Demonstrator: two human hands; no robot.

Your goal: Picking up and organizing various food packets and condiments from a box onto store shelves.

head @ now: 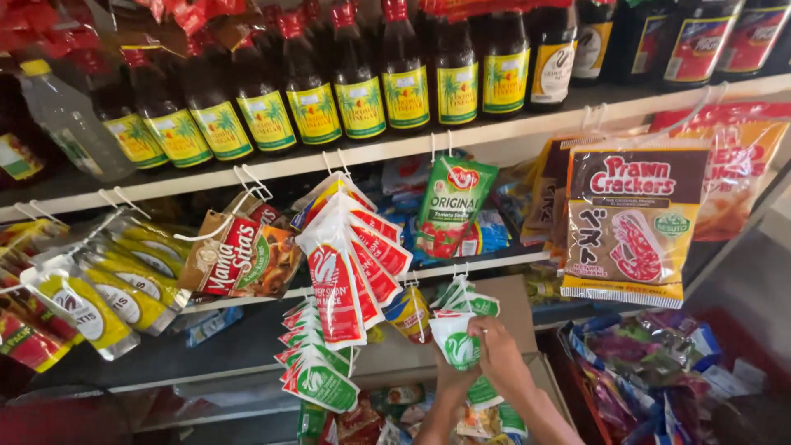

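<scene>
Across the top of the frame, a shelf (pixel 511 132) is lined with dark bottles (pixel 358 78), upright so their labels face out. At the right, a large cracker bag (pixel 630 222) is hung from a hook. Red-and-white pouches (pixel 338 284) are fanned at centre on pegs. At lower centre, a small green-and-white sachet (pixel 458 344) is pinched by the right hand (pixel 494 350); the left hand (pixel 451 386), behind it, cannot be judged.

Head view; faces shop shelves (pixel 461 136) close, slightly downward
</scene>
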